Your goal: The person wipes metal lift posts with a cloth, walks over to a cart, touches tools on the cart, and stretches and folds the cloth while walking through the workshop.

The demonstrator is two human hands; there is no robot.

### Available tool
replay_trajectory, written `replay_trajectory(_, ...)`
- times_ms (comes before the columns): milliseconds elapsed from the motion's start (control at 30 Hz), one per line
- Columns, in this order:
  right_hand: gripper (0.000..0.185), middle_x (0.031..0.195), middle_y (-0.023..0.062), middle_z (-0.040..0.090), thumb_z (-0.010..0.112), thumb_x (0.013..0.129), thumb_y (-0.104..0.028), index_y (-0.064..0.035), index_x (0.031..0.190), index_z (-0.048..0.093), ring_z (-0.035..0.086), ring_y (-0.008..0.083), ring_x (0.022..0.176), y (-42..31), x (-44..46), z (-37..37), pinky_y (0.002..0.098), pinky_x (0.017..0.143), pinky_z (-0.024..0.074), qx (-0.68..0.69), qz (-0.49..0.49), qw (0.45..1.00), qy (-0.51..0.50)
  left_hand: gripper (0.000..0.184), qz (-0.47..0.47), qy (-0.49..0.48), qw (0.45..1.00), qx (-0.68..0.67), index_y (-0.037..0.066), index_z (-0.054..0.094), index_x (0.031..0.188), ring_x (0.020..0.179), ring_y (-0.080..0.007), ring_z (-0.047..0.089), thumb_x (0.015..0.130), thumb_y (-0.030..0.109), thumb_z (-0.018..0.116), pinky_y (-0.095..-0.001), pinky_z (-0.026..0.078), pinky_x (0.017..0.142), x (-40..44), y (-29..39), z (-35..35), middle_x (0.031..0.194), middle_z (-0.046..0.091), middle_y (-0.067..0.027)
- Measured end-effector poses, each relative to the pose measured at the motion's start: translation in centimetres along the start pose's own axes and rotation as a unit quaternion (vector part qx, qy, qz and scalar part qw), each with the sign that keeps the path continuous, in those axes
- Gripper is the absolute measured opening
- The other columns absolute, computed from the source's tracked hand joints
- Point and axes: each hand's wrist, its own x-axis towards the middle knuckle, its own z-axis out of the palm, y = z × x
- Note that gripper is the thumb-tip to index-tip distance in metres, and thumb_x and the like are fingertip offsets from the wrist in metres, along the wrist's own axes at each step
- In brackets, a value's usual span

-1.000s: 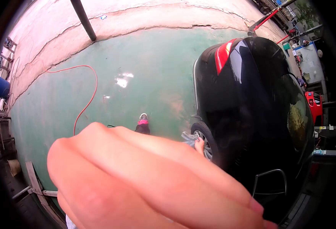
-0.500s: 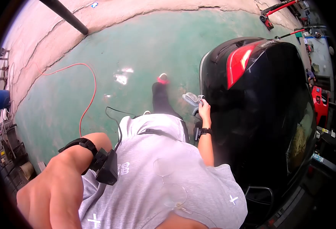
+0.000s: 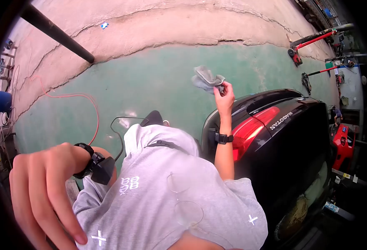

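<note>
My right hand (image 3: 225, 98) pinches a grey cloth (image 3: 208, 79) between thumb and fingers, with the loose folds hanging out beyond the fingertips. The cloth is held out above the green floor, apart from the black car (image 3: 292, 154). Below that hand, the car's red tail light (image 3: 250, 131) is partly covered by my forearm. My left hand (image 3: 42, 187) is raised close to the camera at the lower left, its fingers bent loosely downward and slightly apart. No object shows in it, though its palm side is hidden. Both wrists wear black straps with small devices.
A red hose (image 3: 97, 116) curves over the green floor (image 3: 150, 79) to my left. A dark post (image 3: 62, 35) stands at the upper left. Red-handled jacks (image 3: 317, 39) and a red machine (image 3: 344, 146) are at the right. A blue barrel (image 3: 2, 105) stands far left.
My right hand has moved forward and up with the cloth, away from the car's side. My left hand has come into fuller view, and my view has tilted and shifted along the car's rear.
</note>
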Motion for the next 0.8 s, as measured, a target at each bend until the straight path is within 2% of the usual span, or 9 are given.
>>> replay_trajectory(33, 0.046, 0.093, 0.013, 0.066, 0.073, 0.079, -0.002, -0.0026, 0.119, 0.052, 0.065, 0.0169, 0.085, -1.6, 2.2, 0.2, 0.029, 0.076, 0.0525, 0.081, -0.02, 0.996, 0.019, 0.023, -0.007, 0.019, 0.999, 0.028, 0.002, 0.067, 0.074, 0.082, -0.0259, 0.068, 0.088, -0.004, 0.049, -0.0332, 0.053, 0.074, 0.4, -1.5, -1.9, 0.08, 0.068, -0.0134)
replay_trajectory(100, 0.062, 0.104, 0.0095, 0.062, 0.074, 0.077, 0.004, -0.0054, 0.129, 0.041, 0.062, 0.0155, 0.092, -3.0, 6.2, 0.3, 0.0274, 0.078, 0.0526, 0.167, -0.051, 0.984, 0.027, 0.021, -0.125, 0.104, 0.95, 0.265, -0.004, 0.065, 0.103, 0.09, -0.0279, 0.067, 0.089, 0.005, 0.053, -0.0339, 0.051, 0.079, 0.2, -6.5, -7.0, 0.102, 0.068, -0.0161)
replay_trajectory(133, 0.062, 0.103, 0.0093, 0.062, 0.074, 0.078, 0.005, -0.0054, 0.129, 0.042, 0.062, 0.0154, 0.091, -3.9, 7.9, 0.2, 0.0274, 0.078, 0.0524, 0.175, -0.05, 0.983, 0.025, 0.028, -0.22, 0.075, 0.862, 0.45, -0.001, 0.063, 0.11, 0.094, -0.0265, 0.065, 0.087, -0.004, 0.047, -0.0347, 0.049, 0.082, 0.8, -8.6, -9.5, 0.105, 0.065, -0.0159)
replay_trajectory(200, 0.06, 0.101, 0.0089, 0.062, 0.073, 0.078, 0.005, -0.0054, 0.129, 0.042, 0.062, 0.0152, 0.091, -5.0, 10.5, -0.1, 0.0273, 0.078, 0.0519, 0.187, -0.044, 0.981, 0.027, 0.023, -0.323, -0.037, 0.665, 0.672, 0.0, 0.06, 0.111, 0.099, -0.0303, 0.061, 0.089, 0.005, 0.057, -0.0399, 0.048, 0.088, 0.2, -14.8, -14.5, 0.113, 0.062, -0.0133)
replay_trajectory(300, 0.04, 0.095, 0.0068, 0.063, 0.072, 0.079, 0.004, -0.0007, 0.115, 0.055, 0.061, 0.0117, 0.084, -0.1, 14.7, -1.5, 0.0254, 0.073, 0.0512, 0.088, -0.01, 0.996, 0.03, 0.031, -0.471, -0.239, 0.52, 0.671, 0.005, 0.058, 0.12, 0.106, -0.0286, 0.058, 0.093, 0.021, 0.058, -0.0407, 0.046, 0.093, -4.6, -23.2, -22.2, 0.121, 0.057, -0.0103)
replay_trajectory(367, 0.031, 0.091, 0.0061, 0.065, 0.073, 0.079, 0.002, 0.0008, 0.107, 0.06, 0.06, 0.0096, 0.081, 1.5, 17.2, -3.0, 0.0247, 0.069, 0.0505, 0.022, 0.031, 0.999, 0.036, 0.033, -0.597, -0.292, 0.523, 0.534, 0.005, 0.058, 0.121, 0.106, -0.0293, 0.06, 0.095, 0.026, 0.055, -0.0405, 0.047, 0.093, -5.1, -28.6, -26.3, 0.119, 0.059, -0.0123)
replay_trajectory(433, 0.023, 0.088, 0.006, 0.066, 0.073, 0.08, 0.0, 0.0019, 0.1, 0.062, 0.059, 0.0076, 0.079, 1.2, 19.6, -4.3, 0.0244, 0.066, 0.0496, -0.034, 0.078, 0.995, 0.043, 0.028, -0.532, -0.355, 0.555, 0.532, 0.004, 0.06, 0.112, 0.103, -0.0298, 0.061, 0.094, 0.025, 0.056, -0.0387, 0.047, 0.092, -5.6, -33.9, -29.6, 0.114, 0.06, -0.0121)
replay_trajectory(700, 0.02, 0.091, 0.0171, 0.065, 0.069, 0.079, -0.007, 0.0014, 0.096, 0.061, 0.063, 0.0363, 0.084, -1.4, 30.6, -8.7, 0.0404, 0.077, 0.0493, -0.304, 0.105, 0.905, 0.279, 0.027, -0.364, -0.54, 0.59, 0.478, 0.004, 0.063, 0.105, 0.096, -0.0275, 0.063, 0.089, 0.025, 0.061, -0.0393, 0.049, 0.086, 7.0, -51.4, -36.5, 0.104, 0.062, -0.0108)
replay_trajectory(800, 0.021, 0.092, 0.0125, 0.065, 0.069, 0.08, -0.003, 0.0015, 0.098, 0.06, 0.063, 0.0258, 0.083, -0.9, 35.2, -8.8, 0.0349, 0.077, 0.0489, -0.195, 0.145, 0.932, 0.268, 0.031, -0.351, -0.457, 0.725, 0.377, 0.003, 0.062, 0.107, 0.094, -0.0275, 0.062, 0.086, 0.026, 0.064, -0.038, 0.05, 0.085, 11.0, -56.5, -39.5, 0.105, 0.061, -0.0102)
